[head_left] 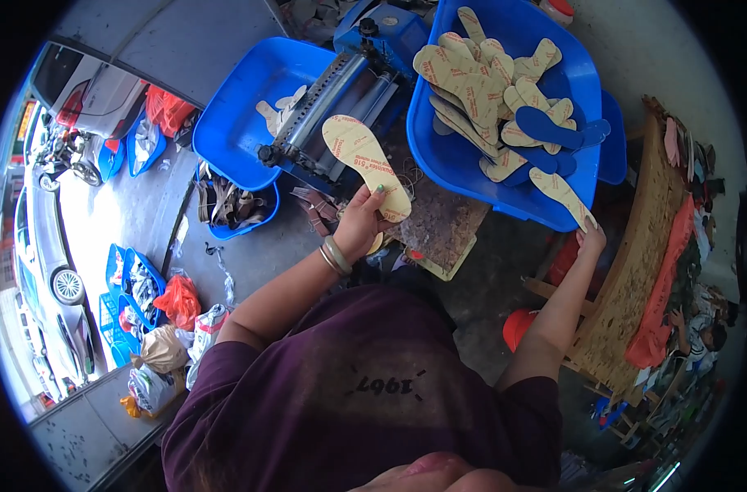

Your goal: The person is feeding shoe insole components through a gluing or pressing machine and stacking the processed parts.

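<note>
My left hand (362, 220) is closed on the heel end of a cream insole (359, 156) with red print, held up in front of a blue roller machine (328, 102). Farther right, my right hand (591, 238) pinches the narrow end of another cream insole (558, 192), which lies over the near rim of a large blue tub (439, 176). A heap of similar insoles (476, 94) fills this tub, with several blue insoles (546, 129) among them. The fingertips of both hands are partly hidden.
Beyond the machine's rollers is a second blue tub (226, 123) with a few insoles. A worn wooden bench (636, 254) runs along the right. A red stool (519, 328) stands below it. Bags and blue baskets (136, 279) lie left, near an opening with parked cars (58, 254).
</note>
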A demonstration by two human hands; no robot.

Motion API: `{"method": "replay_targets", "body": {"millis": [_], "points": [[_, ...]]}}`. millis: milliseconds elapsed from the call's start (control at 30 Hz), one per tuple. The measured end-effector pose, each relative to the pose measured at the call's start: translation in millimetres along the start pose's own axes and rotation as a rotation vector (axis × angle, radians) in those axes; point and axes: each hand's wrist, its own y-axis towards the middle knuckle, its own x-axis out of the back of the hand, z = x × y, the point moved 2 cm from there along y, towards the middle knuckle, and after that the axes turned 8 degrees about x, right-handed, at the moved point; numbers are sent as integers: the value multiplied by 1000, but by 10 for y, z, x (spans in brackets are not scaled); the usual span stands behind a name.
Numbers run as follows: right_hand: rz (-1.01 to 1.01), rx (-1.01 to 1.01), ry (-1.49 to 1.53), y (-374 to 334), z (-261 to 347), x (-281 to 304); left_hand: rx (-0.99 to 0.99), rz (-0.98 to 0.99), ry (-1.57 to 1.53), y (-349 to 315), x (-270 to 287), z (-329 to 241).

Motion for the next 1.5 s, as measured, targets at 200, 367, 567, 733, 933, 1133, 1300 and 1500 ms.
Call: {"method": "replay_targets", "body": {"millis": [200,367,567,733,933,1133,1300,1500], "points": [[49,153,196,-424,196,-3,48,-74,55,647,211,8],[125,209,514,-902,280,196,33,-72,53,1115,269,-57],[83,327,539,-1412,440,196,-92,-101,-123,1440,436,-140],[51,394,676,-1620,554,229,133,-197,-129,1096,336,-89],[-84,568,889,-1857,947,247,59,-50,303,331,-242,125],[322,410,1046,-2458,937,-145,29,291,439,2,-654,92],[834,-139,1051,-3209,73,-1161,246,114,929,-117,-32,288],[791,-228,1090,-3381,-137,-2316,317,-83,911,-530,673,88]]}}
